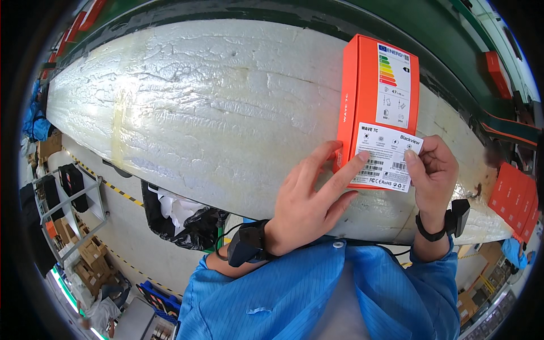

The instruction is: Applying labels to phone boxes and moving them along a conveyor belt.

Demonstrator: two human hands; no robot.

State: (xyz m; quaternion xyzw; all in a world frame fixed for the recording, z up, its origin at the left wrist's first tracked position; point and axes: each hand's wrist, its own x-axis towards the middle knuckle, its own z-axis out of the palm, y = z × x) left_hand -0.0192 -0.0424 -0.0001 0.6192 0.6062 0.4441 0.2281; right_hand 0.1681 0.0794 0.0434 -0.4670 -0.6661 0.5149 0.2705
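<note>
An orange-red phone-sized box (367, 85) lies on the worktable, its upper face bearing a white energy label (393, 102) with a coloured scale. Across the box's near end lies a white printed sticker (388, 165), slightly slanted, its right side reaching past the box edge. My left hand (306, 201) is spread out: one fingertip presses on the sticker's left part, and other fingers rest by the box's left side. At the sticker's right edge, my right hand (435, 173) pinches it between thumb and curled fingers. Both wrists wear black devices.
A wrinkled, film-covered worktable (226, 107) stretches left and right. Several orange-red boxes (513, 198) stand at the right end. A bin with a black bag (198, 226) stands below the near edge. A dark green rail (442, 34) borders the far side. Another person (107, 309) is at lower left.
</note>
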